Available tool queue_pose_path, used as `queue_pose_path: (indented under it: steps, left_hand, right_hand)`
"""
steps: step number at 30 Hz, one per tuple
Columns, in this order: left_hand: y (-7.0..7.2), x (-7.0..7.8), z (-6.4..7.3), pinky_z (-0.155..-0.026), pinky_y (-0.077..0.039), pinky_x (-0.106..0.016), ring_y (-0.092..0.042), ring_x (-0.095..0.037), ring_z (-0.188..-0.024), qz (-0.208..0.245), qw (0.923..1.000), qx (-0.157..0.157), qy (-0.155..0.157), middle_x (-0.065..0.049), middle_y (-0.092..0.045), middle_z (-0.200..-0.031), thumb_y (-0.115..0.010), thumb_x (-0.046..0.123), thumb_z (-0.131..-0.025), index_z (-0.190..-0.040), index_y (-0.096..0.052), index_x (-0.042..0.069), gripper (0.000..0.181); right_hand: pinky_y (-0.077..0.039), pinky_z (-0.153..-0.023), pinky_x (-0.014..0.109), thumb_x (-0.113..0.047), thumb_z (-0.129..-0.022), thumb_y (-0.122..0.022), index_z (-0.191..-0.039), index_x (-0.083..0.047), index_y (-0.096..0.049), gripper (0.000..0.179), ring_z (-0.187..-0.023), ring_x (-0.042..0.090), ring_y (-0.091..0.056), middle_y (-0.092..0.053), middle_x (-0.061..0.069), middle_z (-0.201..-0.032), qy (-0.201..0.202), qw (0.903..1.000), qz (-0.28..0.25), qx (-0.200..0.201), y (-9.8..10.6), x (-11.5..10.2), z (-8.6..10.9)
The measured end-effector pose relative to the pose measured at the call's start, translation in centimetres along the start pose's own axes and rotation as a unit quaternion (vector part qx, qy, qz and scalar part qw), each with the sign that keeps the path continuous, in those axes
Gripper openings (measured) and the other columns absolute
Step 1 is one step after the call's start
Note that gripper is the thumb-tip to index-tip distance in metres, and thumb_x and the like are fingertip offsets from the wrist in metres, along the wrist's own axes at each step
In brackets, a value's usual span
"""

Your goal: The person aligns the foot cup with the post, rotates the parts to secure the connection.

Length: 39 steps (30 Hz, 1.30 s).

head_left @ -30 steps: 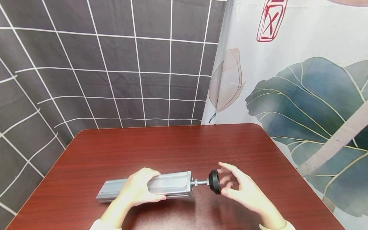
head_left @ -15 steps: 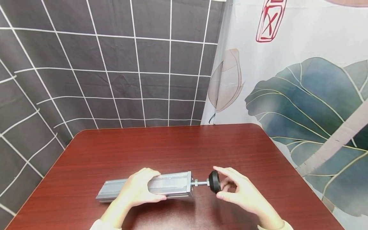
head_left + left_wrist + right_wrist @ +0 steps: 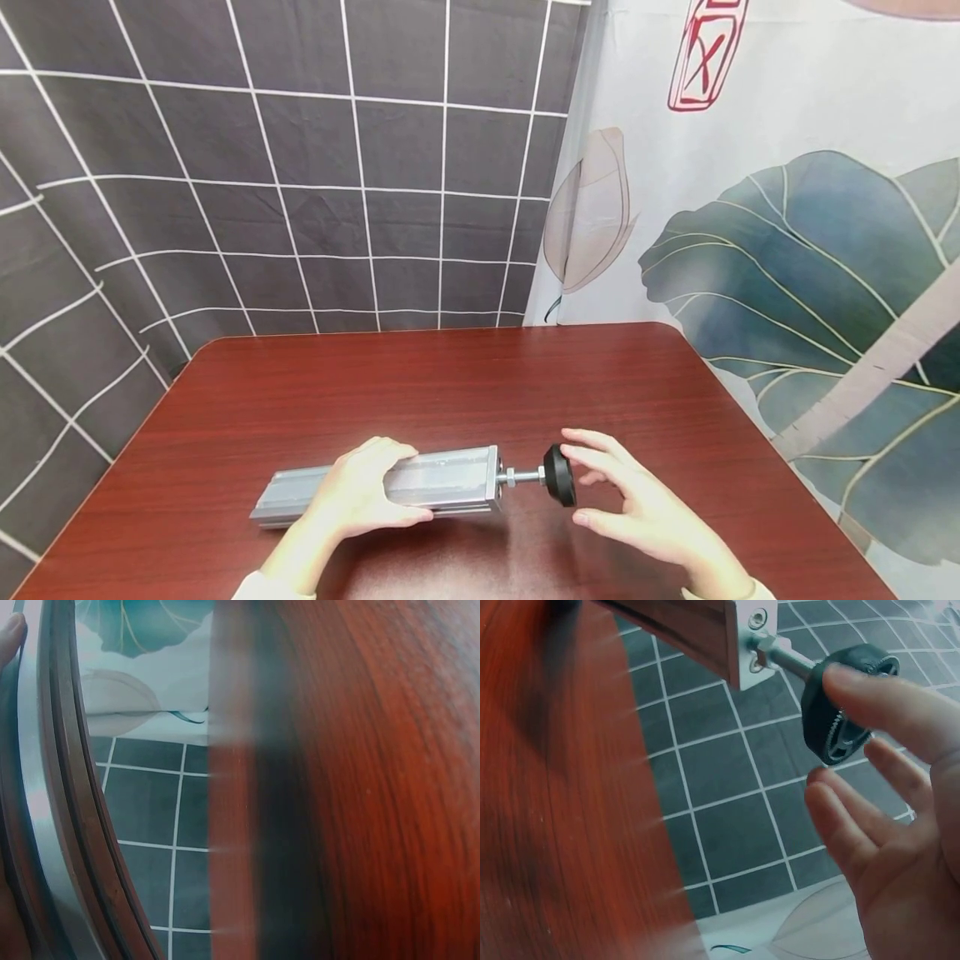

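Observation:
A long silver aluminium profile (image 3: 442,479) lies lengthwise in the head view, and my left hand (image 3: 360,492) grips it around the middle with thumb and fingers on opposite sides. Its grooved side (image 3: 60,750) fills the left of the left wrist view. A threaded stud with a nut (image 3: 512,477) comes out of the profile's right end plate and carries a round black levelling foot (image 3: 559,475). Beside that foot my right hand (image 3: 637,492) has its fingers spread, fingertips close to the rim. Ribs show on the foot's underside (image 3: 844,735) in the right wrist view.
Everything is on or over a reddish-brown wooden table (image 3: 420,383). A dark grey gridded curtain (image 3: 315,167) hangs behind it, and a white curtain with leaf prints (image 3: 787,267) hangs on the right.
My right hand's fingers close in at the black foot, then spread apart again, the thumb moving off its lower edge. My left hand and the profile stay in place.

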<state>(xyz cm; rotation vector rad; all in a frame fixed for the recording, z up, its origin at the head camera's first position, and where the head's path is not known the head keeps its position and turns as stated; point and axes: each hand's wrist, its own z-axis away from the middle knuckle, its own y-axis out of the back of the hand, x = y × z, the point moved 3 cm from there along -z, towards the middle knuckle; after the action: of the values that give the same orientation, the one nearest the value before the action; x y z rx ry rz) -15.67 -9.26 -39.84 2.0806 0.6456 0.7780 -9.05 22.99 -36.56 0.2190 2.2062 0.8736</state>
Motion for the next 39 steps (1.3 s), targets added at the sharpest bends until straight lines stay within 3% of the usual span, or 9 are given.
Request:
queue_pose_path:
  steps: [5,12,15,18,21,25,28,34,39]
  left_hand:
    - [0.02,0.10,-0.05,-0.071,-0.048,-0.029,-0.056,-0.008,-0.085,0.001,1.0000,-0.006,0.004,0.011,-0.061,-0.091,-0.078,0.063,-0.056,-0.099,-0.066,0.021,0.061]
    - [-0.16,0.09,0.00,-0.071,-0.048,-0.028,-0.056,-0.007,-0.084,-0.003,1.0000,-0.004,0.002,0.013,-0.060,-0.090,-0.078,0.063,-0.054,-0.099,-0.066,0.022,0.061]
    - [-0.08,0.22,0.04,-0.071,-0.048,-0.029,-0.056,-0.008,-0.084,-0.002,1.0000,-0.008,0.003,0.012,-0.060,-0.090,-0.078,0.062,-0.055,-0.099,-0.066,0.022,0.061]
    - [0.00,0.32,0.06,-0.070,-0.048,-0.029,-0.056,-0.008,-0.084,-0.002,0.9999,-0.012,0.002,0.011,-0.060,-0.090,-0.078,0.061,-0.056,-0.099,-0.066,0.021,0.060]
    - [0.00,0.27,0.03,-0.070,-0.048,-0.029,-0.056,-0.008,-0.084,-0.003,1.0000,-0.009,0.002,0.012,-0.060,-0.089,-0.078,0.061,-0.056,-0.098,-0.066,0.021,0.060]
    - [-0.02,0.18,-0.02,-0.070,-0.048,-0.028,-0.056,-0.007,-0.083,-0.004,1.0000,-0.004,0.002,0.013,-0.060,-0.089,-0.079,0.061,-0.055,-0.098,-0.066,0.022,0.060]
    - [0.04,0.25,-0.03,-0.070,-0.048,-0.029,-0.056,-0.007,-0.084,-0.002,0.9999,-0.009,0.004,0.012,-0.060,-0.090,-0.078,0.062,-0.056,-0.098,-0.066,0.021,0.060]
    - [0.13,0.39,-0.02,-0.070,-0.048,-0.029,-0.056,-0.008,-0.084,0.002,0.9999,-0.013,0.006,0.011,-0.061,-0.090,-0.077,0.063,-0.056,-0.099,-0.066,0.021,0.060]
    - [0.00,0.29,-0.01,-0.071,-0.048,-0.029,-0.056,-0.007,-0.084,0.002,0.9999,-0.010,0.009,0.013,-0.060,-0.090,-0.078,0.062,-0.055,-0.099,-0.066,0.022,0.060]
  right_hand:
    - [-0.052,-0.071,0.027,-0.003,-0.074,-0.077,-0.136,-0.006,-0.046,0.069,-0.085,0.012,-0.062,-0.048,0.006,-0.124,-0.019,0.9985,-0.047,0.021,-0.42,-0.01,-0.30]
    - [-0.047,-0.057,0.023,-0.008,-0.074,-0.077,-0.126,-0.011,-0.054,0.057,-0.069,0.009,-0.057,-0.058,-0.005,-0.087,-0.100,0.9924,-0.033,0.065,-0.58,0.31,-0.51]
    - [-0.048,-0.059,0.024,-0.010,-0.077,-0.075,-0.124,-0.009,-0.054,0.051,-0.071,0.009,-0.057,-0.060,-0.004,-0.089,-0.096,0.9926,-0.044,0.061,-0.49,0.32,-0.59]
    - [-0.049,-0.066,0.025,-0.010,-0.075,-0.076,-0.131,-0.010,-0.049,0.062,-0.080,0.011,-0.059,-0.060,-0.002,-0.103,-0.087,0.9939,-0.047,0.048,-0.09,0.24,-0.42]
    - [-0.050,-0.075,0.027,-0.007,-0.073,-0.078,-0.139,-0.011,-0.041,0.075,-0.095,0.014,-0.058,-0.050,0.002,-0.126,-0.064,0.9970,-0.038,0.024,0.15,0.26,-0.07]
    - [-0.051,-0.078,0.028,-0.005,-0.075,-0.077,-0.139,-0.008,-0.042,0.073,-0.099,0.013,-0.058,-0.038,0.008,-0.138,-0.013,0.9998,-0.018,-0.001,-0.27,0.31,0.09]
    - [-0.052,-0.072,0.027,-0.004,-0.075,-0.077,-0.137,-0.007,-0.045,0.070,-0.087,0.011,-0.061,-0.044,0.008,-0.130,-0.014,0.9992,-0.036,0.009,-0.64,0.34,-0.08]
    - [-0.049,-0.056,0.024,-0.009,-0.076,-0.076,-0.130,-0.012,-0.052,0.059,-0.068,0.007,-0.058,-0.057,-0.004,-0.093,-0.101,0.9926,-0.041,0.053,-0.74,0.32,-0.47]
    - [-0.049,-0.062,0.025,-0.012,-0.076,-0.075,-0.133,-0.013,-0.048,0.064,-0.075,0.009,-0.059,-0.059,-0.003,-0.101,-0.110,0.9921,-0.048,0.037,-0.41,0.31,-0.39]
